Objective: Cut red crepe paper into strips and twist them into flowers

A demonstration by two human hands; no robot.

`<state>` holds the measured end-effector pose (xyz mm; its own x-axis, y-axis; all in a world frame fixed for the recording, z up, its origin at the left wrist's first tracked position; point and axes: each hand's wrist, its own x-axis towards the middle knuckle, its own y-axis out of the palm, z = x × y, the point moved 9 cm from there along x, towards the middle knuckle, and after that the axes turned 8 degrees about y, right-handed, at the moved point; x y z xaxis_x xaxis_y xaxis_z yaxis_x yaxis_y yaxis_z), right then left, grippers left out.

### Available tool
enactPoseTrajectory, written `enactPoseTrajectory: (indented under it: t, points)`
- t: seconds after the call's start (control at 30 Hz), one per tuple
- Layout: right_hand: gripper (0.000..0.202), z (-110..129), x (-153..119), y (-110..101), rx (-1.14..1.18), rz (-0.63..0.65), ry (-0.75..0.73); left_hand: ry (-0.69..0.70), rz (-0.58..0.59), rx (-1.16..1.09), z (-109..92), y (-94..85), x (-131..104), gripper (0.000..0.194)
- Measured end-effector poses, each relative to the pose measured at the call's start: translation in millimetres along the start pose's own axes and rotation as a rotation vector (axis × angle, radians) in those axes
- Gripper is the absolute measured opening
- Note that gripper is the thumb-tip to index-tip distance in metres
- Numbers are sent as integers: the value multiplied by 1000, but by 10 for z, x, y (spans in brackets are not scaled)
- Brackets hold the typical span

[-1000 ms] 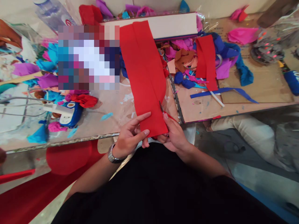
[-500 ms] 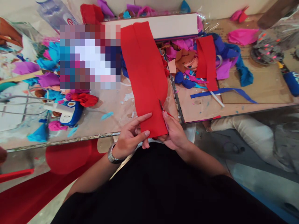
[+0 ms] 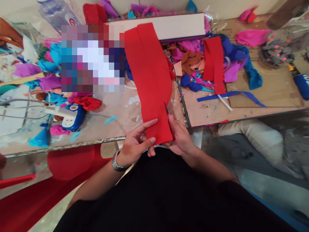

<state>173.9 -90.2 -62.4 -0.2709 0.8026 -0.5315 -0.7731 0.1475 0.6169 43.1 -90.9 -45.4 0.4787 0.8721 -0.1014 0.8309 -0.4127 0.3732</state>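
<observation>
A long strip of red crepe paper [image 3: 152,71] runs from the back of the table down to my hands at its front edge. My left hand [image 3: 137,138], with a metal watch at the wrist, grips the strip's near left edge, thumb and forefinger on top and other fingers beneath. In my right hand [image 3: 180,135] is a pair of scissors [image 3: 166,108]. One narrow blade shows over the strip's right edge; the handles are mostly hidden by the fingers.
Crumpled coloured paper [image 3: 190,61] and a smaller red strip [image 3: 214,64] lie right of centre. A blue ribbon-like strip [image 3: 231,95] crosses the right table. A white power strip [image 3: 64,113] with cables sits at left. Someone's leg [image 3: 256,135] shows under the table's right side.
The near end of the red strip has shifted slightly down, and its lower right edge now sits a little left of the scissors. Both hands have barely moved.
</observation>
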Motion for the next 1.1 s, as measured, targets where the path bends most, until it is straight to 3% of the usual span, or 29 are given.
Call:
enactPoseTrajectory:
  t: [0.33,0.57,0.77,0.97,1.1]
  points:
    - [69,95,51,97,-37,63,-26,-6,16,-48,74,16,-101,67]
    - [61,78,58,32,-13,-33,-34,-14,23,-7,23,26,-108,69]
    - [57,68,54,-9,10,-41,-46,15,51,-11,50,12,-122,71]
    - [57,71,-35,38,5,8,-25,135,111,-39,-84,20,43,65]
    - [49,142,-134,-24,36,-64,-83,127,135,-29,-147,-9,201,61]
